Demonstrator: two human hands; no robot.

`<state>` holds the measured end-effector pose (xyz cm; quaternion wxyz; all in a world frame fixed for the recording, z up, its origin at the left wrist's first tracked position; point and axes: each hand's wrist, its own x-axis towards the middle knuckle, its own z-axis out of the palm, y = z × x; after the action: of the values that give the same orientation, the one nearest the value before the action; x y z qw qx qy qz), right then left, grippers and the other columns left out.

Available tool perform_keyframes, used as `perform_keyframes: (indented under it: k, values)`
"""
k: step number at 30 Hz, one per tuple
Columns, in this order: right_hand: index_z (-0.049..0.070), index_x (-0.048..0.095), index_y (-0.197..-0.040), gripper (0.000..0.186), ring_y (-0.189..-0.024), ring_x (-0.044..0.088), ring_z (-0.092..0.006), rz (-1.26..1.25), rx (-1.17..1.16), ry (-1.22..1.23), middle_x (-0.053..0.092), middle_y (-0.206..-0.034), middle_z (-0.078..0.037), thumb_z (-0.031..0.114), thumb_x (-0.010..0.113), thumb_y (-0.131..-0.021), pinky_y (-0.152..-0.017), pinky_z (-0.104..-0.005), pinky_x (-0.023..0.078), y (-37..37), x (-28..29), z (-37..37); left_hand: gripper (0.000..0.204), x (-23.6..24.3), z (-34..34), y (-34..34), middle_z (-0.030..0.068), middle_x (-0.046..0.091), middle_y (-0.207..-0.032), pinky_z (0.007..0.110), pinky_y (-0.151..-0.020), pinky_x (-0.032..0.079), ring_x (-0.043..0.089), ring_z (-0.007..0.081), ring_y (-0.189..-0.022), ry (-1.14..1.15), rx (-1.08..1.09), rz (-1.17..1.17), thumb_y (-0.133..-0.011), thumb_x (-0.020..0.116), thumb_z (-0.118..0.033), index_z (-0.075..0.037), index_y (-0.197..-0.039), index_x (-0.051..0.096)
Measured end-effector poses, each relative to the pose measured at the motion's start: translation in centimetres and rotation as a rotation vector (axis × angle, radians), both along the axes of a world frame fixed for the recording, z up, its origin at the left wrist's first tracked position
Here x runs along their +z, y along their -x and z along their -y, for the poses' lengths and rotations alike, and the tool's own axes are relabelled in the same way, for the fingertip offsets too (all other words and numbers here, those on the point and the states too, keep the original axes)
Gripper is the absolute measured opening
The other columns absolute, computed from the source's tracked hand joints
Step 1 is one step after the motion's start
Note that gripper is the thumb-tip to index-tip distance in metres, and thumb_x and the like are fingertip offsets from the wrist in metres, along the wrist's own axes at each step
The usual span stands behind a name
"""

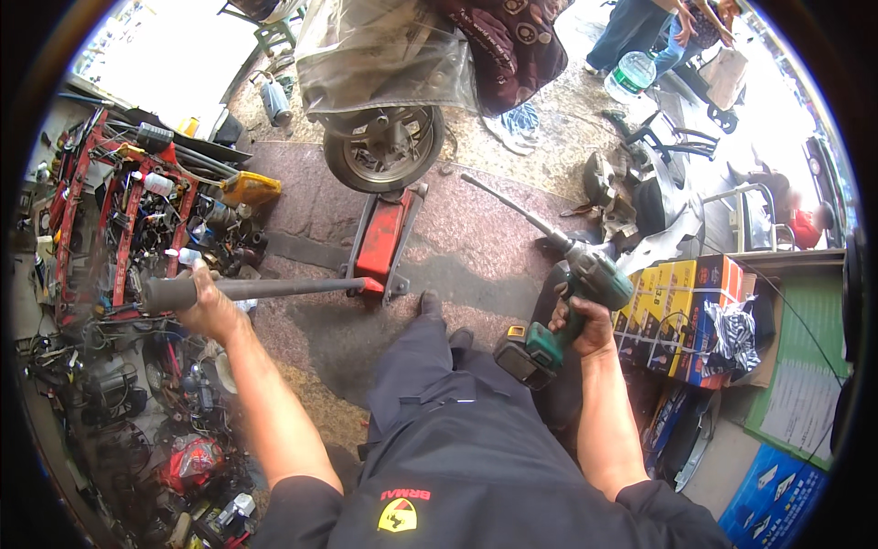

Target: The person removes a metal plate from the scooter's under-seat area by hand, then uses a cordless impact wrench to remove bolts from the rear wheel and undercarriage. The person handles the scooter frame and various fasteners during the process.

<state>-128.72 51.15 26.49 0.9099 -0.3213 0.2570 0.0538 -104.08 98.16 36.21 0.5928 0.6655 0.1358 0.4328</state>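
Observation:
My left hand [210,306] grips the dark handle [166,295] of a red floor jack [386,236]. The long bar runs across to the jack, which sits beneath the front wheel [384,146] of a covered two-wheeler [384,50]. A small white item [188,256] shows by my left fingertips; I cannot tell if they touch it. My right hand [585,320] is closed on a green cordless power tool [594,279] with a long extension [503,206] pointing forward and left, and a black battery [529,357] below.
Cluttered red racks [96,210] and parts [192,393] line the left. Black panels [649,192], stacked boxes [668,316] and a green board [796,366] stand right. A water jug [629,78] is near people [617,37] at the back; another person in red [805,229] is far right.

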Motion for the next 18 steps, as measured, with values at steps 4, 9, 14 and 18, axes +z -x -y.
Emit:
perform_keyframes:
  k: [4,9,14,18]
  values:
    - [0.0,0.057,-0.112,0.039,-0.062,0.058,-0.0221,-0.032,-0.018,0.038,0.056,-0.069,-0.009,0.018,0.068,-0.079,-0.064,-0.0398,0.049,-0.8,0.4,1.3,0.051,-2.3,-0.8,1.3,0.008,0.058,-0.103,0.031,-0.075,0.051,0.059,0.0171,-0.084,-0.066,-0.149,0.106,-0.08,0.076,-0.006,0.004,-0.122,0.049]
    - [0.001,0.058,-0.111,0.041,-0.061,0.055,-0.0217,-0.094,-0.047,0.061,0.055,-0.068,-0.009,0.019,0.069,-0.077,-0.064,-0.0387,0.047,-2.7,1.1,3.5,0.057,-7.0,-1.5,2.5,0.0111,0.056,-0.105,0.033,-0.084,0.051,0.058,0.0192,-0.094,-0.025,-0.166,-0.114,-0.082,0.074,-0.006,0.006,-0.126,0.04]
    - [0.0,0.06,-0.108,0.039,-0.058,0.058,-0.0213,-0.172,-0.104,0.131,0.056,-0.066,-0.008,0.018,0.071,-0.075,-0.061,-0.0386,0.05,-5.1,1.7,6.3,0.05,-8.3,-2.2,2.5,0.0076,0.053,-0.098,0.031,-0.085,0.047,0.054,0.016,-0.088,-0.037,-0.111,-0.159,-0.084,0.07,-0.004,0.006,-0.123,0.041]
    - [0.001,0.061,-0.107,0.039,-0.057,0.057,-0.0219,-0.182,-0.156,0.17,0.055,-0.065,-0.009,0.019,0.071,-0.074,-0.059,-0.0386,0.049,-5.7,2.6,8.2,0.053,-7.1,-2.2,2.5,0.0077,0.053,-0.099,0.034,-0.086,0.047,0.055,0.0178,-0.089,-0.019,-0.052,-0.204,-0.082,0.072,-0.005,0.004,-0.123,0.04]
